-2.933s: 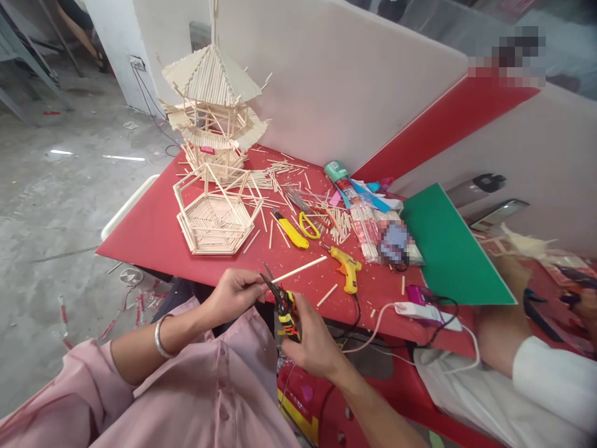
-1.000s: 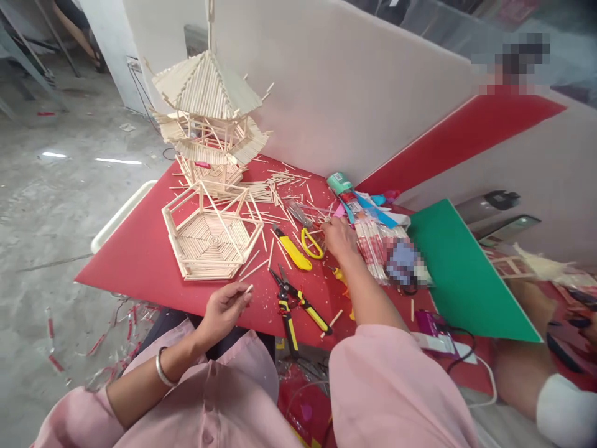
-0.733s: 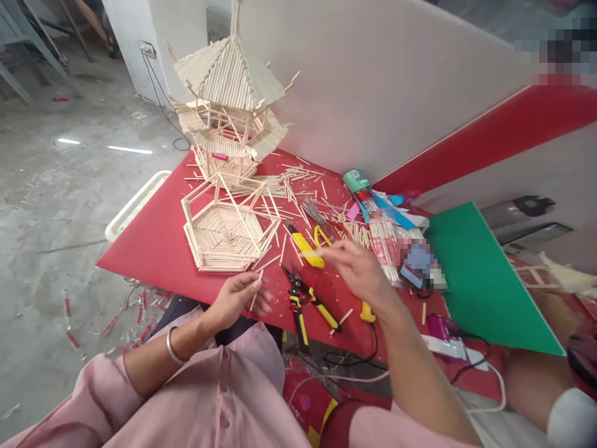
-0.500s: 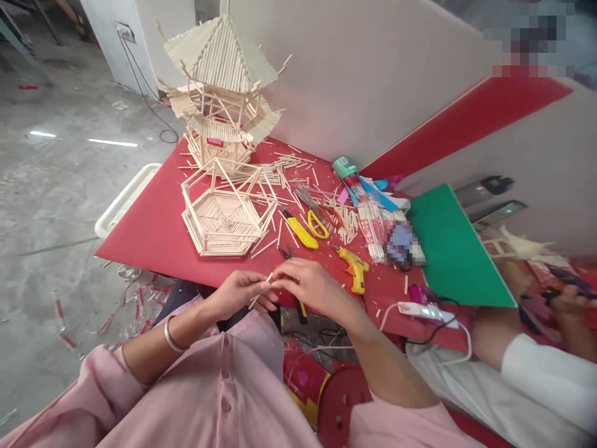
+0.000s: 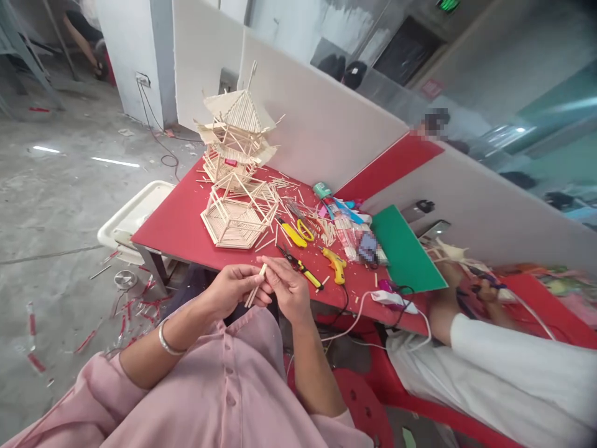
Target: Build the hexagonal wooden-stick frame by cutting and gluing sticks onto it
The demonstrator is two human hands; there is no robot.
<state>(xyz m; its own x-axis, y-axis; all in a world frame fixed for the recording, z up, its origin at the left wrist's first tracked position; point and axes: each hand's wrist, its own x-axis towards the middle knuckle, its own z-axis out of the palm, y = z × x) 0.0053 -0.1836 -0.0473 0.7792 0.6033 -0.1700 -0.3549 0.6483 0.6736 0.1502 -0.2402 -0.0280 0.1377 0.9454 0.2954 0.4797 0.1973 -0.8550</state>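
My left hand [image 5: 240, 287] is closed on a few thin wooden sticks [image 5: 255, 288] in front of my chest. Against their upper ends rests my right hand [image 5: 290, 287], its fingers pressed together around the tips. Just beyond, on the red table [image 5: 172, 227], lies a hexagonal stick frame [image 5: 237, 223] with a woven-looking base and raised triangles. Behind it stands a tiered stick pagoda [image 5: 240, 118]. Black-and-yellow pliers [image 5: 305, 269] lie close to my right hand, beside a yellow glue gun [image 5: 334, 264].
Scissors [image 5: 305, 230], a yellow cutter [image 5: 291, 233], loose sticks and bagged sticks [image 5: 344, 233] lie farther back. A green board [image 5: 405, 249] and a power strip [image 5: 394, 301] are at the right, near another person's white sleeve [image 5: 517, 348]. A white tray [image 5: 109, 227] is at the left.
The view has tilted up and shifted right. My right hand has turned more upright, and the sticks in my left hand show more. The pliers, partly hidden by my right hand before, are uncovered.
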